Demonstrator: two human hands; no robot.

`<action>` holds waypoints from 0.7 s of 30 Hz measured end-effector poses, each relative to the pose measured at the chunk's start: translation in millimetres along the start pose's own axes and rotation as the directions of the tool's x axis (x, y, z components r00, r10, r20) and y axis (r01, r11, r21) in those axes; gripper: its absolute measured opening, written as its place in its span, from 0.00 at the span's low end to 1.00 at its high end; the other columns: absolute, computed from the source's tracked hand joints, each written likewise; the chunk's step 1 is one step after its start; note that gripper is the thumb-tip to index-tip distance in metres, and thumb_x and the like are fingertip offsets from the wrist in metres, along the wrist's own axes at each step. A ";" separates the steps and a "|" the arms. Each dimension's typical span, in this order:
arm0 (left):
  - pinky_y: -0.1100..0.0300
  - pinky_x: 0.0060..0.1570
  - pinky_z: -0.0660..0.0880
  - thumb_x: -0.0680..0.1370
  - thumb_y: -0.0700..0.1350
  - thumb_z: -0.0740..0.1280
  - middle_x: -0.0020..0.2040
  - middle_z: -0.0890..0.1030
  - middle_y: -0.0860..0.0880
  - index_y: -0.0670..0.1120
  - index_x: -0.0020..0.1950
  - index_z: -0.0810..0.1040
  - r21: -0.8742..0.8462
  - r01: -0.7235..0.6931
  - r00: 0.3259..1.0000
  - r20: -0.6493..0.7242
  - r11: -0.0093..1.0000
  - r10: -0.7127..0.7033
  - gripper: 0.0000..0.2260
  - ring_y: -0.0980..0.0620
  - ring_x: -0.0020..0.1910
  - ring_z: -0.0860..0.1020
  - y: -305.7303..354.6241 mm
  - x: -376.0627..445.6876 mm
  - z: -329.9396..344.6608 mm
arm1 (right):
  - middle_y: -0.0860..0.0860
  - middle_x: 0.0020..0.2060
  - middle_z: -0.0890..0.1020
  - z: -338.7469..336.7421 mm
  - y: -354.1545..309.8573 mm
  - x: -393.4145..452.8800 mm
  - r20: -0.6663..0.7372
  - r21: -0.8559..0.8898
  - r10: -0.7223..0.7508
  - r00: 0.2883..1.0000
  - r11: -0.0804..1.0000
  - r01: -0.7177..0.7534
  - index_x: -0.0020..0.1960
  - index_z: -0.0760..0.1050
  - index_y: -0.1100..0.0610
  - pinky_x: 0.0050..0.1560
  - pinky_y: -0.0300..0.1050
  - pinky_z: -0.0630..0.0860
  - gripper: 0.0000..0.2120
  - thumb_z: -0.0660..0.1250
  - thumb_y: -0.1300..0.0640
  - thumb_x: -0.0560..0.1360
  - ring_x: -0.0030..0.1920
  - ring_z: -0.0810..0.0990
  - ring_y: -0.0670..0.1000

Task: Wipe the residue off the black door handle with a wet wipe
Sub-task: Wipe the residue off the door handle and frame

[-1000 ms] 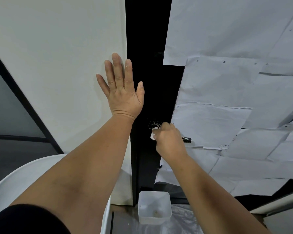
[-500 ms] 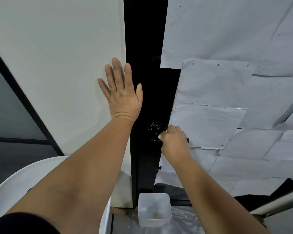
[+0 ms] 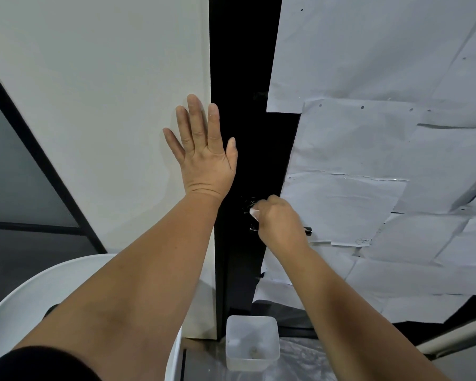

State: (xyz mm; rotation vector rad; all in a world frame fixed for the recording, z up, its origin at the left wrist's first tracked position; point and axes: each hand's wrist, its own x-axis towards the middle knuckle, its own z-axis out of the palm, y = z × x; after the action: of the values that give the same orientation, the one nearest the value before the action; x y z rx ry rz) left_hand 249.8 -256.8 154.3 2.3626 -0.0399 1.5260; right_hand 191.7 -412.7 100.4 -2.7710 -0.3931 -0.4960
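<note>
The black door handle [image 3: 308, 230] sticks out from a black door strip; only its right tip shows past my right hand. My right hand [image 3: 279, 222] is closed around a white wet wipe [image 3: 254, 213], of which a small corner peeks out at the fingers, pressed against the handle's base. Glossy smears of residue [image 3: 250, 202] glint on the black surface just left of the wipe. My left hand [image 3: 204, 152] lies flat with fingers spread, palm against the white wall at the edge of the black strip.
White paper sheets [image 3: 382, 149] cover the door to the right. A translucent plastic tub [image 3: 252, 342] with some debris sits on the floor below the handle. A white rounded chair edge [image 3: 33, 292] is at lower left, a dark glass panel [image 3: 8, 174] further left.
My right hand with the wipe slid right along the handle, then came back left toward its base. My left hand stayed flat on the wall.
</note>
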 end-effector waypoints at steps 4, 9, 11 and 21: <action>0.38 0.74 0.34 0.84 0.54 0.48 0.77 0.26 0.50 0.55 0.76 0.26 -0.021 -0.008 1.000 0.010 1.000 0.008 0.32 0.46 0.76 0.29 -2.1 -1.4 2.5 | 0.54 0.42 0.75 13.6 1.6 -0.9 0.099 0.011 -0.065 0.993 0.998 0.064 0.48 0.81 0.58 0.35 0.42 0.67 0.17 0.65 0.73 0.66 0.43 0.75 0.55; 0.39 0.73 0.33 0.84 0.54 0.48 0.75 0.24 0.53 0.56 0.76 0.27 -0.027 -0.008 1.000 0.005 1.000 0.009 0.31 0.47 0.76 0.29 -3.5 -1.2 5.3 | 0.55 0.42 0.79 -8.5 20.1 19.8 0.078 0.195 0.249 0.965 0.946 -0.260 0.49 0.79 0.59 0.37 0.44 0.75 0.10 0.63 0.68 0.72 0.42 0.79 0.55; 0.39 0.73 0.33 0.84 0.55 0.48 0.75 0.24 0.53 0.56 0.76 0.27 -0.035 -0.004 1.000 0.003 0.999 0.004 0.31 0.47 0.76 0.29 -3.8 -1.6 6.5 | 0.55 0.40 0.81 -10.5 17.7 24.6 -0.026 0.290 0.346 0.938 0.900 -0.325 0.50 0.78 0.58 0.37 0.43 0.75 0.09 0.61 0.66 0.75 0.38 0.78 0.54; 0.40 0.73 0.32 0.83 0.54 0.49 0.75 0.25 0.53 0.56 0.76 0.27 -0.041 -0.013 1.000 -0.005 0.999 0.013 0.32 0.48 0.76 0.30 -5.4 -1.8 7.2 | 0.54 0.59 0.77 11.2 8.0 27.9 0.126 0.201 0.230 0.965 0.946 -0.252 0.66 0.75 0.55 0.50 0.33 0.71 0.25 0.61 0.72 0.72 0.55 0.79 0.54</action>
State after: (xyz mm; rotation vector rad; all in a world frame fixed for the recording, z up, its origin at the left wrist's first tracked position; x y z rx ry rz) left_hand 256.4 -254.1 148.6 2.3307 -0.0853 1.5223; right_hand 222.7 -410.4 98.9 -2.5903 -0.1157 -0.2387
